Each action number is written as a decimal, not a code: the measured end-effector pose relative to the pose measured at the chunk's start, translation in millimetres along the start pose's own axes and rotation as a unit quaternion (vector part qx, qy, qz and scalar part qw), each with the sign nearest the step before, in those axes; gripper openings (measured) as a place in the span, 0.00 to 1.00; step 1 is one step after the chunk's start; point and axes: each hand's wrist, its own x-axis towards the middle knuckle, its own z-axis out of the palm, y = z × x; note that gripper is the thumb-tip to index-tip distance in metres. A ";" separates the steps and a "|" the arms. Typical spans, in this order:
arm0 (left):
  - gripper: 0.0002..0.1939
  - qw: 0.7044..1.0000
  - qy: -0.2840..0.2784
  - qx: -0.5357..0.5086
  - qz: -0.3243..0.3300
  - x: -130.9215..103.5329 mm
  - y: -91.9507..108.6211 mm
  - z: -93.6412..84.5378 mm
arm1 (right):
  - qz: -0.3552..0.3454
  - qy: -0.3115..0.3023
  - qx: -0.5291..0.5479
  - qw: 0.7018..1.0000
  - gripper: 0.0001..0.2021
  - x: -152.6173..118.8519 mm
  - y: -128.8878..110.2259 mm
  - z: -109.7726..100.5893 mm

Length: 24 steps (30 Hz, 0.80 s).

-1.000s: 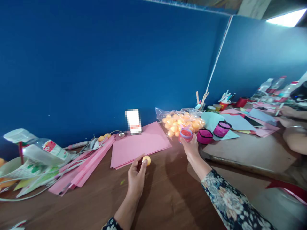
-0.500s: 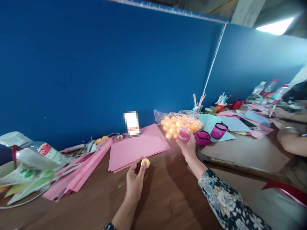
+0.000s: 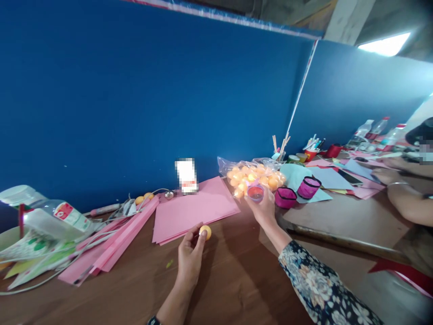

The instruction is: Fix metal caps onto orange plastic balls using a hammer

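Between the thumb and fingers of my left hand (image 3: 190,253) is a yellow-orange ping-pong ball (image 3: 205,232), held over the brown table in front of a stack of pink paper (image 3: 196,205). My right hand (image 3: 264,208) is closed around a small purple cup (image 3: 256,193) whose inside looks red. Just behind that cup lies a clear plastic bag (image 3: 225,166) filled with several orange balls (image 3: 245,175). Two magenta fabric pouches with black rims, a nearer one (image 3: 286,197) and a farther one (image 3: 309,187), stand to the right of my right hand.
Folded pink strips (image 3: 125,237), white cables and a lying plastic bottle (image 3: 69,219) crowd the left side. A blue partition (image 3: 152,90) rises behind the table. Sticks and pens stand in cups at the back right. Another person's arm (image 3: 406,201) rests beside papers on the right.
My right hand has shifted slightly left with the purple cup, which now shows more of its inside. My left hand keeps its hold on the ball. The other person's hand has moved a little.
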 end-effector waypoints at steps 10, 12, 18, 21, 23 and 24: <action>0.24 0.999 -0.013 -0.030 0.000 -0.2 -3.9 0.4 | -0.177 -0.135 0.071 0.972 0.25 8.1 -61.8 -16.0; 0.22 0.999 -0.012 -0.041 0.007 -0.8 -2.8 0.8 | -0.198 -0.147 0.085 0.965 0.25 7.8 -66.9 -11.8; 0.20 0.998 -0.011 -0.057 0.017 -0.8 -3.5 2.0 | -0.252 -0.122 0.129 0.951 0.28 0.6 -77.3 -3.5; 0.19 0.998 -0.015 -0.059 0.021 -0.4 -4.7 2.1 | -0.260 -0.119 0.127 0.950 0.29 -1.4 -76.7 3.5; 0.19 0.998 -0.015 -0.058 0.023 -0.1 -5.1 2.1 | -0.265 -0.126 0.118 0.949 0.29 -0.9 -74.5 10.8; 0.19 0.998 -0.015 -0.059 0.025 0.1 -5.2 2.1 | -0.267 -0.131 0.112 0.948 0.28 -0.2 -73.3 15.0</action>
